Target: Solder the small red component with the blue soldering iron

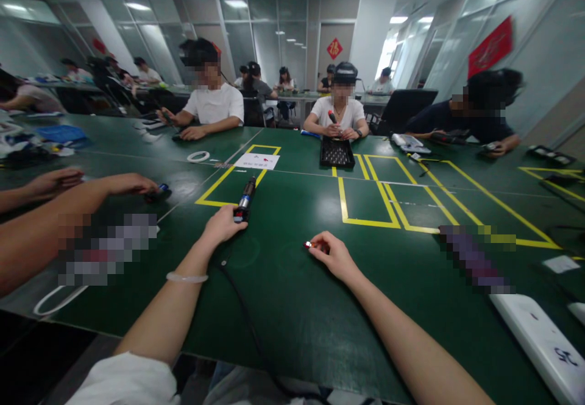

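Red bit [309, 245] at fingertips [319, 248], R hand [337, 257].

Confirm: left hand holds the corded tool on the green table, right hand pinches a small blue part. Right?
Not quite. Head view shows the small part in the right hand is red, not blue. The rest holds: left hand holds the corded tool on the green table.

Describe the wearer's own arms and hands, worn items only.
The left hand and right hand are bare: no gloves, and no rings that I can make out. A pale, smooth bangle circles the left wrist. Both forearms are uncovered; a white sleeve shows at the left upper arm.
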The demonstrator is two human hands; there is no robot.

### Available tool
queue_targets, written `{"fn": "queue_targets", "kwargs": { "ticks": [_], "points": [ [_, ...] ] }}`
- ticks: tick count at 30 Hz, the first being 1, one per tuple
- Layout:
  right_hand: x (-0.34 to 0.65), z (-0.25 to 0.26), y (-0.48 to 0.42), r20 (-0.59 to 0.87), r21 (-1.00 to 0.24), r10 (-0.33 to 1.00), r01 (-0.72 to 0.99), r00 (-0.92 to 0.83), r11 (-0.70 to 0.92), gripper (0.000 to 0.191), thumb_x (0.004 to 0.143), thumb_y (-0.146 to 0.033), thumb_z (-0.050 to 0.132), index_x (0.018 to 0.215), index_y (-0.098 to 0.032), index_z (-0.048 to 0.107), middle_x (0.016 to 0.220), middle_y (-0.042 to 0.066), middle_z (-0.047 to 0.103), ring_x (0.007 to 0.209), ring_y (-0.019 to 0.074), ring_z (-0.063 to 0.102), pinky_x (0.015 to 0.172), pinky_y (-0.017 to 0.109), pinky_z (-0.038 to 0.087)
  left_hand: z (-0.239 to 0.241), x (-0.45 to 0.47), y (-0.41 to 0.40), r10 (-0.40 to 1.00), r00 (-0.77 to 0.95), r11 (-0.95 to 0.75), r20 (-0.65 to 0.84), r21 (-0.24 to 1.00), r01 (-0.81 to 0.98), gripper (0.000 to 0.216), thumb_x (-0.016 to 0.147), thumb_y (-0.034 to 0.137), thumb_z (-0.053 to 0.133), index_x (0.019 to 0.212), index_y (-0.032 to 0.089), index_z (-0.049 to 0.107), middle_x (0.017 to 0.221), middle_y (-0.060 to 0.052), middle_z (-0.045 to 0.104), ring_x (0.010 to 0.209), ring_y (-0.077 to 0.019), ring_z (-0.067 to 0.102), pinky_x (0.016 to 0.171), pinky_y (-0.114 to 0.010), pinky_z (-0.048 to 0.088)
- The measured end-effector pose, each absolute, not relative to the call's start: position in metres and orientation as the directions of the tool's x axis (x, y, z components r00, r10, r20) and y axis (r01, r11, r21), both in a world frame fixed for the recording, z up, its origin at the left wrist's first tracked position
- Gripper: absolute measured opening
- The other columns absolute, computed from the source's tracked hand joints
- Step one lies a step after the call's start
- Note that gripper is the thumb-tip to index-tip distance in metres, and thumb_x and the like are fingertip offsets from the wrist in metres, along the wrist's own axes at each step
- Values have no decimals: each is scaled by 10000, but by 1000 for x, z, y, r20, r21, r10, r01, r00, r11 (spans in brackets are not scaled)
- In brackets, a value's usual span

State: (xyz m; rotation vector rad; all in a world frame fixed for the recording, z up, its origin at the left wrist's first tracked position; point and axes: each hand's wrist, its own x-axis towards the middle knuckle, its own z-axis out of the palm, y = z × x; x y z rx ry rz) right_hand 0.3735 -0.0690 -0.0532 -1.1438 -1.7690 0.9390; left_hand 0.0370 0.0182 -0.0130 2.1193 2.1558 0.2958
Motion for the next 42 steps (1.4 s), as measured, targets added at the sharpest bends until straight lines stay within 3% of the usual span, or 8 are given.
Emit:
{"fn": "queue_targets", "kwargs": {
  "ticks": [10, 18, 27, 36, 42],
  "points": [
    [372, -55, -68, 271, -855, 923, 373, -273, 361, 169, 819, -226, 609, 976, -187, 560, 771, -5, 586, 654, 130, 524, 609, 237, 410, -10, 137, -30, 917, 386, -399, 103, 297, 868, 541, 731, 394, 627, 1229, 247, 477, 1240, -57, 538, 1059, -244, 594, 850, -327, 482],
    [372, -55, -69, 358, -727, 872, 486, -332, 484, 72, 825, -177, 591, 889, -202, 570, 842, 17, 565, 702, 148, 519, 656, 256, 408, -9, 172, -54, 842, 525, -532, 121, 337, 777, 533, 729, 307, 619, 1233, 261, 452, 1253, -49, 520, 1065, -232, 584, 866, -329, 490],
    [370, -58, -68, 360, -672, 855, 533, -373, 515, 59, 832, -177, 606, 876, -207, 582, 842, 17, 556, 745, 163, 530, 682, 256, 407, -11, 173, -57, 828, 550, -549, 106, 349, 760, 557, 752, 296, 584, 1281, 250, 420, 1307, -61, 485, 1097, -228, 574, 916, -330, 483],
    [373, -58, -66, 373, -686, 822, 468, -430, 557, 91, 878, -167, 540, 917, -214, 607, 925, 44, 582, 856, 186, 556, 777, 291, 432, -6, 175, -60, 831, 548, -542, 91, 348, 765, 523, 752, 282, 579, 1251, 261, 425, 1319, -56, 481, 1113, -234, 559, 900, -341, 485],
    [375, -56, -65, 355, -710, 826, 448, -438, 543, 79, 877, -168, 539, 892, -208, 605, 887, 33, 567, 792, 169, 543, 752, 279, 430, -4, 176, -59, 833, 549, -535, 68, 351, 768, 521, 752, 287, 584, 1250, 263, 433, 1299, -58, 491, 1104, -239, 562, 901, -341, 480]
  ]
}}
